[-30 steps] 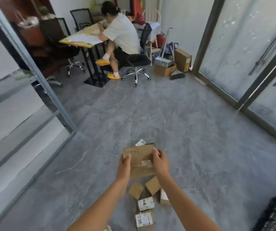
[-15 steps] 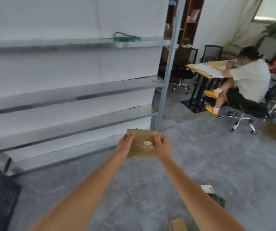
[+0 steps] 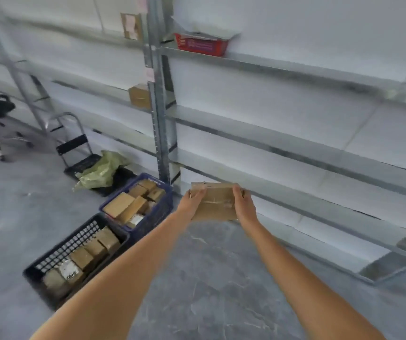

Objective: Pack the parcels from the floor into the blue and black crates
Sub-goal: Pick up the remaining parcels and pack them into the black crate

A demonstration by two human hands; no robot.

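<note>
Parcel, flat brown cardboard, hangs above the floor, left hand and right hand each a grip curled on its side edges. Farther left stand the black crate and blue crate, both holding boxes, before metal shelving.

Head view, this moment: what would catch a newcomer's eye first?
First, the flat brown parcel held up at the centre of the view, the left hand and right hand gripping its two sides. Next, down to the left on the grey floor, the blue crate and the black crate in front of it, both already holding cardboard parcels. Behind them runs long metal shelving with a red box on an upper shelf.
</note>
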